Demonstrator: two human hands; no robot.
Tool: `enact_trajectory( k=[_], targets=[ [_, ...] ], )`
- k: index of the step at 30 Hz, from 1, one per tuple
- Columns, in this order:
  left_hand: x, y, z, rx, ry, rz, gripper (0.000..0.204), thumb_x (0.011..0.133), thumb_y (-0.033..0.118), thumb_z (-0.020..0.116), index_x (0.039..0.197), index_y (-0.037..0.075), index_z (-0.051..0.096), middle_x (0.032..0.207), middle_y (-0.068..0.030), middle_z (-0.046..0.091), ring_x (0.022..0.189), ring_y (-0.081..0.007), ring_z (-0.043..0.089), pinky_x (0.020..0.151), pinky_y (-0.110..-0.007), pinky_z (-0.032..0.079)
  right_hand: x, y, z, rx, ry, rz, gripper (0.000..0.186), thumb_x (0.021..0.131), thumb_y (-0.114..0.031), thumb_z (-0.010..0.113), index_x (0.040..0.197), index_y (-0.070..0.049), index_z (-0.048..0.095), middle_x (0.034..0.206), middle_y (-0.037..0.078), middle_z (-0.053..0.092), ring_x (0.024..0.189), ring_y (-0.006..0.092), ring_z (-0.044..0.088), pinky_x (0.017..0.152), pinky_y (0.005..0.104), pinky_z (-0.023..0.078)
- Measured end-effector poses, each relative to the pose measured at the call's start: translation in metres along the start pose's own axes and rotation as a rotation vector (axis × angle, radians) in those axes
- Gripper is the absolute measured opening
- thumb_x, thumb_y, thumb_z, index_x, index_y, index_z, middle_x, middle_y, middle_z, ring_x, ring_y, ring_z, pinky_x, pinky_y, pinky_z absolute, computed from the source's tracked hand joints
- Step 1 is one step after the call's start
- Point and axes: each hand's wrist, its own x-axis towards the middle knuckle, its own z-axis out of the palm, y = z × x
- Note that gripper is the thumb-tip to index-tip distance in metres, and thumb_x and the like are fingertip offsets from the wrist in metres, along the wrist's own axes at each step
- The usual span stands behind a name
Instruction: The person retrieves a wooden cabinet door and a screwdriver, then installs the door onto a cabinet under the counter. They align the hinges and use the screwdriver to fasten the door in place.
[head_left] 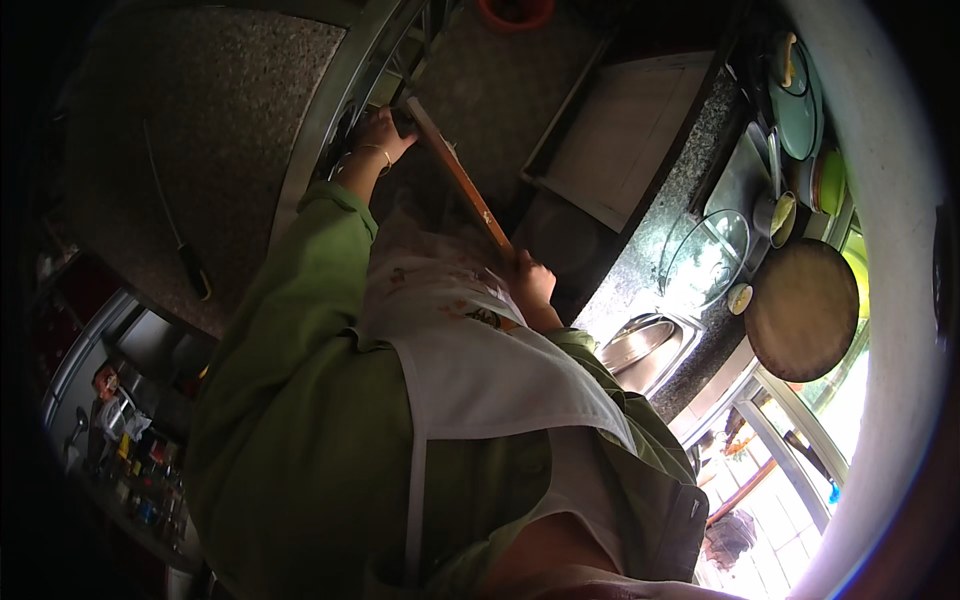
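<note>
My left hand (382, 133), with a thin bangle on its wrist, grips the far end of a long wooden board (462, 180) seen edge-on. My right hand (530, 281) grips the near end of the same board. The board runs slanted between both hands, above a dark floor and in front of my green sleeves and white apron (480, 370). The board's flat face is turned away, so its surface is hidden.
A speckled stone counter (640, 265) on the right carries a glass lid (706, 256), a round brown board (802, 310), small bowls and a pale green lid (797, 105). A steel sink (640, 345) sits below. A knife (185, 255) lies on the left counter; bottles (135, 480) fill a lower-left shelf.
</note>
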Motion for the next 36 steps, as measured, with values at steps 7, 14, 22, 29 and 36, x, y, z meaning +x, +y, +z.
enact_trajectory(
  k=[7,14,22,29,36],
  targets=[
    [0.011,-0.024,0.020,0.246,0.324,0.201,0.070,0.074,0.020,0.072,0.132,0.004,0.036,0.128,-0.0161,0.041,0.117,-0.0352,0.044,0.095,-0.042,0.043,-0.011,-0.004,-0.008,0.055,0.048,-0.041,0.019,0.082,-0.032,0.060,0.086,-0.013,0.055,0.067,0.009,0.064,0.057,0.0296,0.063,0.047,0.0422,0.049],
    [0.025,-0.002,0.003,0.320,0.120,0.021,0.033,0.088,0.018,0.047,0.118,0.009,0.056,0.119,-0.0137,0.055,0.105,-0.0324,0.058,0.082,-0.043,0.050,-0.014,-0.009,-0.015,0.104,0.138,-0.034,0.013,0.078,-0.024,0.063,0.084,-0.014,0.060,0.060,0.012,0.060,0.053,0.0330,0.060,0.046,0.0438,0.048],
    [-0.015,0.023,-0.014,0.313,0.042,-0.026,0.029,0.088,0.014,0.042,0.093,0.011,0.071,0.098,-0.0112,0.068,0.093,-0.0301,0.065,0.073,-0.041,0.054,-0.014,-0.002,-0.012,0.039,0.121,-0.053,0.016,0.081,-0.027,0.061,0.093,-0.016,0.062,0.062,0.008,0.063,0.053,0.0275,0.062,0.044,0.0408,0.048],
    [-0.043,0.021,-0.002,-0.142,-0.040,-0.212,0.069,0.083,0.018,0.056,0.140,0.003,0.020,0.128,-0.0216,0.049,0.111,-0.0367,0.053,0.094,-0.042,0.044,0.005,0.003,-0.009,0.024,0.080,-0.100,0.012,0.080,-0.026,0.063,0.085,-0.015,0.061,0.061,0.009,0.062,0.052,0.0281,0.061,0.043,0.0409,0.048],
    [-0.142,-0.006,0.047,0.053,0.123,0.171,0.079,0.075,0.024,0.069,0.138,0.002,0.026,0.144,-0.0197,0.026,0.131,-0.0357,0.030,0.104,-0.043,0.032,0.039,0.000,-0.004,-0.003,0.104,-0.274,0.022,0.080,-0.033,0.061,0.071,-0.013,0.058,0.053,0.011,0.057,0.048,0.0317,0.059,0.042,0.0433,0.047]
  ],
)
